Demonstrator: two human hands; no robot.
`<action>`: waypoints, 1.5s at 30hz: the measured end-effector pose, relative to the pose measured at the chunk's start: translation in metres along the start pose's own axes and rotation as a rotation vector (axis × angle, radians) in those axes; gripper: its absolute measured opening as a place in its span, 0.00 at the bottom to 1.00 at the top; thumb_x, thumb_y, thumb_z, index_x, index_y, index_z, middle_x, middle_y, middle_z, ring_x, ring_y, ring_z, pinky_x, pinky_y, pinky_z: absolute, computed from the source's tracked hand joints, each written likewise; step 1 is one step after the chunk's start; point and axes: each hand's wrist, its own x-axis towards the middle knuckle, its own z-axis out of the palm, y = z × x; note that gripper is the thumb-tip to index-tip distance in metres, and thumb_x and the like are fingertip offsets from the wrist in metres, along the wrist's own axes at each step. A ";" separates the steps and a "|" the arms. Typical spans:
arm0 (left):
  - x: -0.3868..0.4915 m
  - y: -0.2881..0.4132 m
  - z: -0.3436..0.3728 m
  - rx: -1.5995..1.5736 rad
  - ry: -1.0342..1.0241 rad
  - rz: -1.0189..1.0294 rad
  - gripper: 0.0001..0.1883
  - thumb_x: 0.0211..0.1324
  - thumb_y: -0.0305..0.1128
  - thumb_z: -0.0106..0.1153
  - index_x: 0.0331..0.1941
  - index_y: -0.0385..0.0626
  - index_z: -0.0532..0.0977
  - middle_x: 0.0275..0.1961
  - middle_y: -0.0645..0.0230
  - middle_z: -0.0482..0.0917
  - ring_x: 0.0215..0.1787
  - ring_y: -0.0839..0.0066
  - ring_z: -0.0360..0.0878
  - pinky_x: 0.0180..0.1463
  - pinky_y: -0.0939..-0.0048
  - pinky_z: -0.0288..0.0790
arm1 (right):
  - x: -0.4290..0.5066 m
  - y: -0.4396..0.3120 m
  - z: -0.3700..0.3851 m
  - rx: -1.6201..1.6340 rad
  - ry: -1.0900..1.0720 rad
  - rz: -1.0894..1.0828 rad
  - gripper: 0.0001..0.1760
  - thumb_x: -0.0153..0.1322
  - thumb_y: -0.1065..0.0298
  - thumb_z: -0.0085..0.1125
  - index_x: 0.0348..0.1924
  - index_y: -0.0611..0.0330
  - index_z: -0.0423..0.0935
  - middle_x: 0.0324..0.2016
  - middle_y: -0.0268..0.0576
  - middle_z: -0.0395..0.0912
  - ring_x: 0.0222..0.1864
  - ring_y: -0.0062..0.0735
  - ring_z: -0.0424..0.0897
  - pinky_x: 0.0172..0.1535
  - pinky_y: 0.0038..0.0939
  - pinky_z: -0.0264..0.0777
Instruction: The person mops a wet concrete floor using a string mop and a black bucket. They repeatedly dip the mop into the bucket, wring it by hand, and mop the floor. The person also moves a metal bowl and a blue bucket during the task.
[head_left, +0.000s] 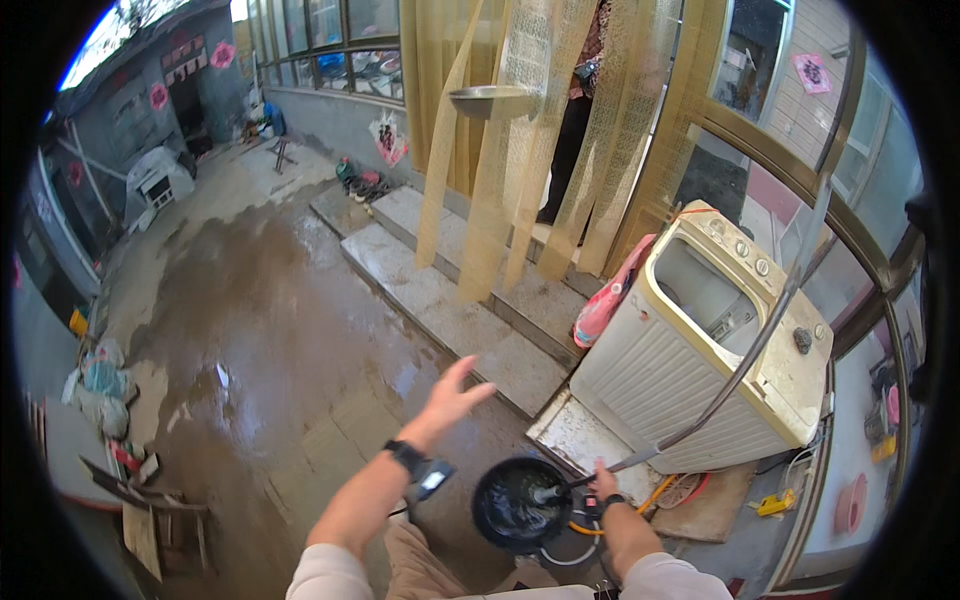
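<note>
My left hand is stretched out over the wet ground, fingers apart, holding nothing. My right hand is closed around a long grey pole or hose, which crosses in front of the washing machine towards the upper right. Its lower end lies in a round black tub of water between my hands and near my feet. A shallow metal basin appears before the strip curtain; what supports it cannot be seen.
A twin-tub washing machine stands at the right, a stone on its top. Stone steps lead to the doorway, where a person stands partly behind the curtain. An orange hose and a wooden board lie near the tub.
</note>
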 end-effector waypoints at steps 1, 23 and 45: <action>-0.005 -0.011 -0.047 -0.117 0.027 -0.032 0.34 0.59 0.39 0.61 0.66 0.41 0.59 0.67 0.55 0.63 0.70 0.64 0.59 0.69 0.63 0.57 | 0.010 -0.002 -0.001 0.200 0.023 -0.099 0.40 0.63 0.32 0.57 0.54 0.55 0.65 0.48 0.41 0.67 0.52 0.45 0.68 0.46 0.62 0.66; -0.132 -0.120 -0.449 -0.265 0.510 -0.574 0.25 0.61 0.39 0.57 0.59 0.41 0.67 0.58 0.61 0.71 0.55 0.66 0.72 0.48 0.59 0.73 | -0.251 -0.581 0.420 0.536 -0.688 -0.647 0.72 0.55 0.24 0.59 0.71 0.58 0.25 0.70 0.61 0.31 0.72 0.51 0.37 0.63 0.62 0.50; -0.420 -0.159 -0.260 -0.214 0.975 -1.496 0.31 0.58 0.46 0.59 0.58 0.34 0.67 0.58 0.52 0.71 0.54 0.60 0.71 0.56 0.59 0.68 | -0.236 -0.663 0.444 0.488 -0.573 -0.743 0.29 0.56 0.78 0.44 0.51 0.81 0.58 0.45 0.71 0.70 0.43 0.73 0.75 0.42 0.70 0.75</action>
